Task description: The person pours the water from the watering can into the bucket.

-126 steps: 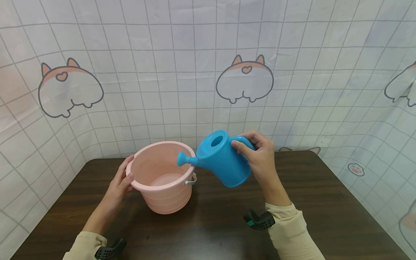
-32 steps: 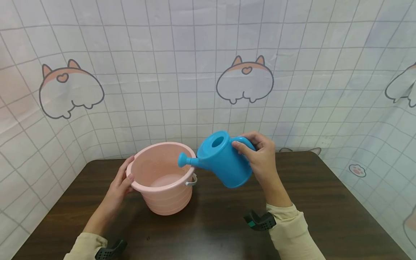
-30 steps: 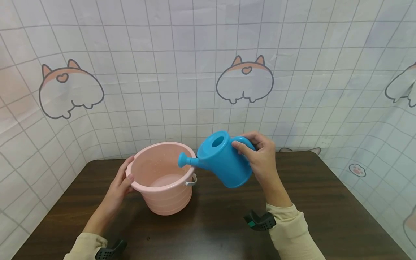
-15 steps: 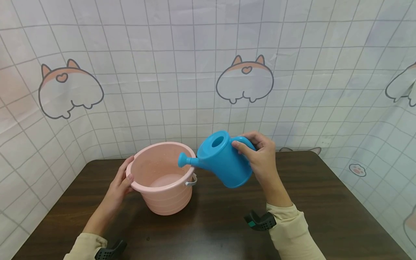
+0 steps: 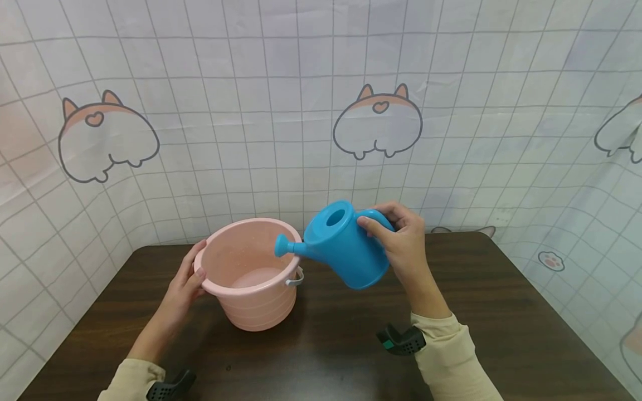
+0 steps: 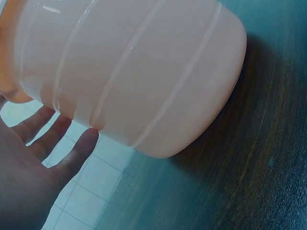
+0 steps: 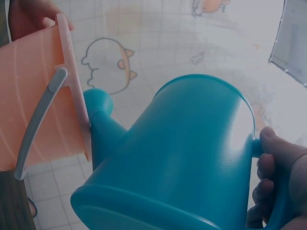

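Observation:
A pink bucket point(image 5: 256, 306) with a grey handle stands on the dark wooden table toward the left. My left hand point(image 5: 179, 287) holds its left side at the rim; in the left wrist view several fingers point(image 6: 79, 155) lie against the ribbed outer wall. My right hand point(image 5: 401, 234) grips the loop handle of a blue watering can point(image 5: 346, 250), which is raised and tilted toward the bucket. Its sprinkler head point(image 5: 282, 245) reaches over the bucket's right rim, and no water stream shows. The right wrist view shows the can's body point(image 7: 182, 153) beside the bucket's grey handle point(image 7: 41, 122).
The dark wooden table point(image 5: 476, 312) extends to the right and front. Behind and on both sides hangs a white gridded cloth point(image 5: 261, 111) with cartoon animal prints. Black devices point(image 5: 401, 338) are strapped to both wrists over light sleeves point(image 5: 451, 356).

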Demonstrator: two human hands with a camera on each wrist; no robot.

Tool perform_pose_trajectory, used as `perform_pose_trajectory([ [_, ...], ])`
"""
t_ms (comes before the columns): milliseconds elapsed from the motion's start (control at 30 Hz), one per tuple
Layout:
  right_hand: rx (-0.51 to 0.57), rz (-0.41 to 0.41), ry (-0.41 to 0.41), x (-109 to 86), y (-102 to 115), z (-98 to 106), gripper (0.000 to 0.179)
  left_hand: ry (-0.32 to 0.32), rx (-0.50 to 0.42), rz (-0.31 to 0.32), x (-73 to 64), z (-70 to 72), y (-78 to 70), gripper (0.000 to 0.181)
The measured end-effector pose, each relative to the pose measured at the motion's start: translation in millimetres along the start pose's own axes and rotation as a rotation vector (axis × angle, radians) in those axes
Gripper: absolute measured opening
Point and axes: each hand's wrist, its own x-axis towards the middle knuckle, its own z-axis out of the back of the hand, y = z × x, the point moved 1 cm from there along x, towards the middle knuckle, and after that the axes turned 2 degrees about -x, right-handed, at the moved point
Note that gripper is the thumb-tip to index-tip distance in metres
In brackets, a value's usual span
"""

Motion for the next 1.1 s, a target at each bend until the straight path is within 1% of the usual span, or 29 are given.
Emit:
perform_pose_trajectory([
  [167,0.006,-0.007,-0.002,0.4,1.4,0.0,0.021,0.001,0.017,0.019,-0.2,0.4,-1.8,0.050],
  [700,0.006,-0.009,-0.002,-0.1,2.3,-0.3,0.022,-0.002,0.024,0.033,-0.3,0.3,-2.3,0.050],
  [1100,-0.002,-0.009,0.001,0.6,0.6,-0.6,0.019,-0.002,0.026,0.026,-0.2,0.3,-2.2,0.050],
])
